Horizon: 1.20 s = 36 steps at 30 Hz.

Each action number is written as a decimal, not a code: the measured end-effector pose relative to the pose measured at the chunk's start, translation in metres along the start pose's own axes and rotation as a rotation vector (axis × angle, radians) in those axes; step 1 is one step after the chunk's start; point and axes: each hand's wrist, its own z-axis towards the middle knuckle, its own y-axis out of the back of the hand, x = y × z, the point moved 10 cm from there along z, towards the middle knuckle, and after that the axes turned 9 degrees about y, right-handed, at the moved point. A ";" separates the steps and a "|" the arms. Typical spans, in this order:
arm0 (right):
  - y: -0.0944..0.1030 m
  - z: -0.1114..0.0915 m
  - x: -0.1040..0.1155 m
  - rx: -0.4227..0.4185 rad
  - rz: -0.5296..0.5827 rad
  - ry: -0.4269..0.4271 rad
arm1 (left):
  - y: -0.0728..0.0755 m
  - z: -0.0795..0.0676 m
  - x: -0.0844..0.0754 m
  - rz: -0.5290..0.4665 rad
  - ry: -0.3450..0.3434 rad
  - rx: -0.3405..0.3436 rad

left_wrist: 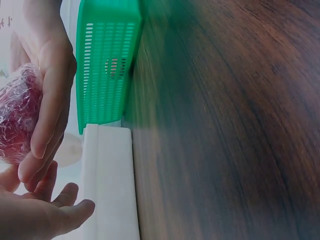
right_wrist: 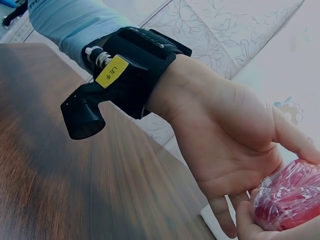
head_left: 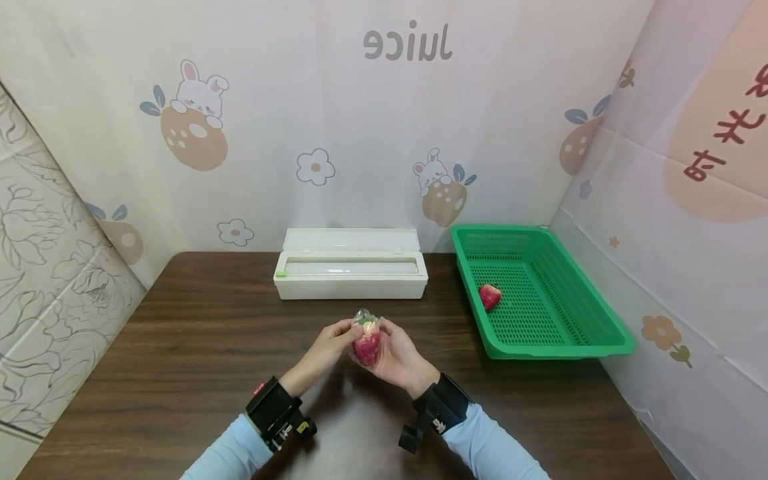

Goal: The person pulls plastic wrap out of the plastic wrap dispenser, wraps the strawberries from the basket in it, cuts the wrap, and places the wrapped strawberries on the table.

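Note:
A strawberry (head_left: 367,343) wrapped in clear plastic film is held up between both hands over the table. My left hand (head_left: 329,347) pinches it from the left, thumb on its upper side near the green leaves. My right hand (head_left: 401,353) cradles it from the right, fingers curled under and behind it. In the left wrist view the wrinkled film around the strawberry (left_wrist: 20,115) shows at the left edge. In the right wrist view the left hand (right_wrist: 227,130) reaches to the wrapped strawberry (right_wrist: 290,197) at lower right.
A white cling film dispenser (head_left: 351,287) stands at the back of the dark wooden table (head_left: 198,347), lid raised, green slider at its left end. To its right is a green basket (head_left: 564,350) with another strawberry (head_left: 489,297) by its left wall. Patterned cloth walls surround the table.

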 end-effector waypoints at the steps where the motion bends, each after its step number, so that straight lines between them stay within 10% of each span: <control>1: 0.000 0.000 0.000 0.003 -0.009 0.003 | 0.000 0.000 0.001 0.000 0.002 -0.002; 25: 0.008 0.002 0.004 -0.063 -0.005 0.025 | 0.003 -0.005 -0.011 0.024 -0.138 -0.120; 36: 0.012 0.002 0.016 -0.052 0.013 0.044 | -0.003 -0.025 -0.042 0.530 -0.495 -0.237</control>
